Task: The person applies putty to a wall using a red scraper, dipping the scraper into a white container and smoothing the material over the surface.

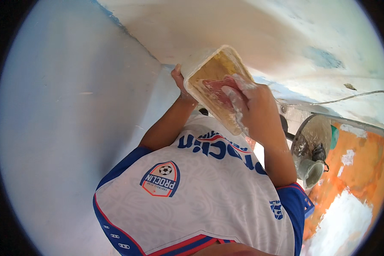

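Observation:
My left hand (179, 79) grips a rectangular plastic tub (215, 68) from its left side. The thumb shows there, and most of the fingers are hidden. The tub is tilted, its inside yellowish and its rim crusted with pale paste. In my right hand (258, 104) is a flat red putty spreader (217, 88), pinched between thumb and fingers inside the tub. White paste smears the spreader and the fingers of that hand.
Pale blue wall (72, 106) rises on the left and meets a patchy whitish surface (260, 34) ahead. A thin cable (337, 102) runs along the right. Below it are a round splattered surface (313, 134), a greyish bucket-like container (310, 173) and an orange patched area (350, 170).

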Tool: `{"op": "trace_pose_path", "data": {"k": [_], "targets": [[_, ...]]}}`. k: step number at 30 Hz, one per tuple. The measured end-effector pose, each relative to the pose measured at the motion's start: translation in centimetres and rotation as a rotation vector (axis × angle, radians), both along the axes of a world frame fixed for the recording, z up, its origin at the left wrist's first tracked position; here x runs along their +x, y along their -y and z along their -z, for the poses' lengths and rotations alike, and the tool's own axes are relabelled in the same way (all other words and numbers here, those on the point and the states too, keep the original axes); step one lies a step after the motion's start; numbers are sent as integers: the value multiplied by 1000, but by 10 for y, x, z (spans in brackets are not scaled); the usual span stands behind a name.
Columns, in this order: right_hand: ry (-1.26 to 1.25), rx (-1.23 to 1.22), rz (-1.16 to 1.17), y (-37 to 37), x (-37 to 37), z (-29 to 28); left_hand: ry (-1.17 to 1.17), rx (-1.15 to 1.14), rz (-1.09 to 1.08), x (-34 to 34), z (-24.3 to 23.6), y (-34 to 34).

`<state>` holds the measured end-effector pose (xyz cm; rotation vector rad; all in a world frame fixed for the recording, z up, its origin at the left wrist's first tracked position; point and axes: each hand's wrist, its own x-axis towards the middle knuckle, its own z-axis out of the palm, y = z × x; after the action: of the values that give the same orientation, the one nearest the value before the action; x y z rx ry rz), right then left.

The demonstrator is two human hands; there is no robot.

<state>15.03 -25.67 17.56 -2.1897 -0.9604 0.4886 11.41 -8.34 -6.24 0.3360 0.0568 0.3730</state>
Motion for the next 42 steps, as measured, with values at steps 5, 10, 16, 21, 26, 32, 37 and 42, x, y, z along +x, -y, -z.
{"op": "trace_pose_path", "data": {"k": [5, 10, 16, 21, 26, 32, 37, 42], "targets": [[248, -46, -6, -15, -9, 26, 19, 9, -25, 0, 8, -7], [152, -68, -55, -27, -7, 17, 33, 15, -38, 3, 12, -13], [-37, 98, -72, -5, 7, -5, -11, -44, -40, 5, -6, -11], [-306, 394, 187, 23, 25, 1, 21, -59, -17, 4, -7, -6], [-513, 600, 336, 47, 35, 12, -88, -69, -41, -2, -49, 27], [-835, 974, 404, 90, 45, 16, -200, -161, 9, -12, -61, 72], [-906, 1050, 350, 129, 46, 3, -182, -250, 6, -31, -63, 120], [-1039, 1125, 280, 191, 35, 1, -253, -280, -54, -57, -77, 184]]}}
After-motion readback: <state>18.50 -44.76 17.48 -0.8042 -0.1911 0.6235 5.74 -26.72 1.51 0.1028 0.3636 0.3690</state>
